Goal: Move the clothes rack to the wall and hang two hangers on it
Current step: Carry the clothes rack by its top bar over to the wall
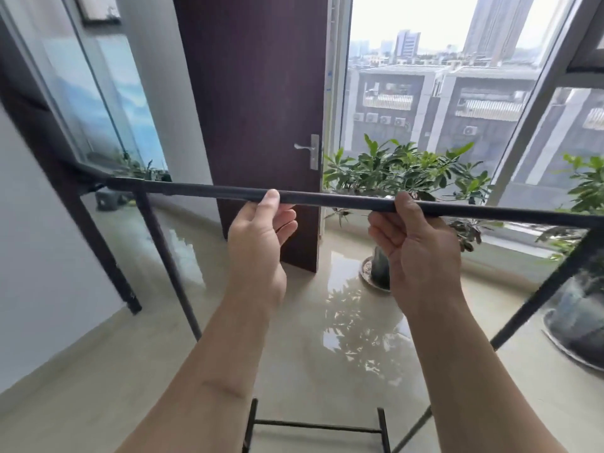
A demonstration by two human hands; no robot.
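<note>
The black metal clothes rack's top bar (336,200) runs across the middle of the view, left to right. My left hand (258,237) touches the bar from below, thumb on its near side and fingers loosely curled. My right hand (418,246) is to its right, thumb over the bar and fingers bent beneath it. The rack's left leg (170,259) and right leg (549,289) slant down to the floor. A lower crossbar (313,426) shows between my forearms. No hangers are in sight.
A dark brown door (258,109) with a metal handle (310,150) stands ahead. Potted plants (402,171) sit by the large window (441,93) on the right. A white wall (39,256) and a dark frame post (65,191) are on the left. The floor (294,338) is glossy beige tile.
</note>
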